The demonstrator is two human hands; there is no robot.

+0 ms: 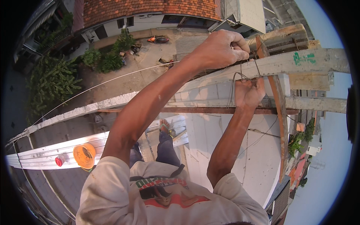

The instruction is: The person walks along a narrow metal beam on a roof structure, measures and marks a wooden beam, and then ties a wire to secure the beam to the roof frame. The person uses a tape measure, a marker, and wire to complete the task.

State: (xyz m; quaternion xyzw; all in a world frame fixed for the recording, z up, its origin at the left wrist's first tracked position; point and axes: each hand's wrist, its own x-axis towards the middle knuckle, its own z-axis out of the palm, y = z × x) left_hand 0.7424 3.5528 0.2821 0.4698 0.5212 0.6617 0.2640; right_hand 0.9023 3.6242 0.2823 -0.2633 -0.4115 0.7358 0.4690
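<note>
My left hand [228, 49] is closed in a pinch above a long pale board [307, 62] with green marks, at the wire's upper end. On the other side of that board, my right hand [249, 93] is closed around the lower part of the thin dark wire [240, 70]. The wire loops over the board, and a loose bend hangs left of my right hand. Close by, a narrow wooden batten [278, 108] crosses the boards. Exactly how the fingertips grip the wire is partly hidden.
An orange bucket [84, 155] and a red-capped container [60, 160] stand on a white plank [37, 161] at lower left. My foot [164, 125] is on the planking. Far below lie a yard [150, 80] with a motorbike [158, 39] and a tiled roof [150, 9]. A light wall [225, 138] rises at right.
</note>
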